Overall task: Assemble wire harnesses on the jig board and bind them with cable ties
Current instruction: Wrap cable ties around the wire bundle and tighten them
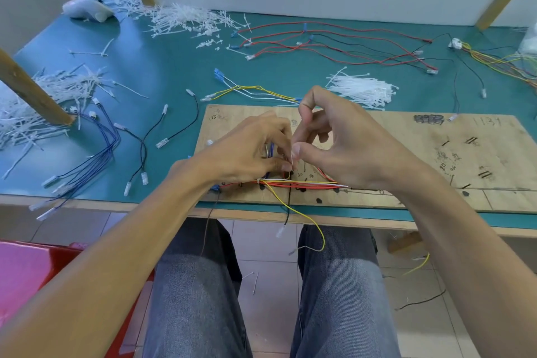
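A teal surface (pixel 174 67) strewn with trimmed tie ends carries the plywood jig board (pixel 406 140) at its near edge. Our left hand (pixel 250 148) and right hand (pixel 343 142) meet above the wire bundle (pixel 308 183) laid along the board, each grip pinching the thin white cable tie (pixel 291 158). Now we want the tail fed squarely through the head, then drawn snug with every wire inside the loop.

Plywood jig board (pixel 406 131) lies at the front edge of the green-topped table (pixel 174 67), with the multicoloured wire bundle (pixel 305 183) along its near edge. Behind the board: bundle of white plastic cable ties (pixel 363 90), then red-and-black wire harnesses (pixel 334 41). To the left: loose blue wires (pixel 101 148).
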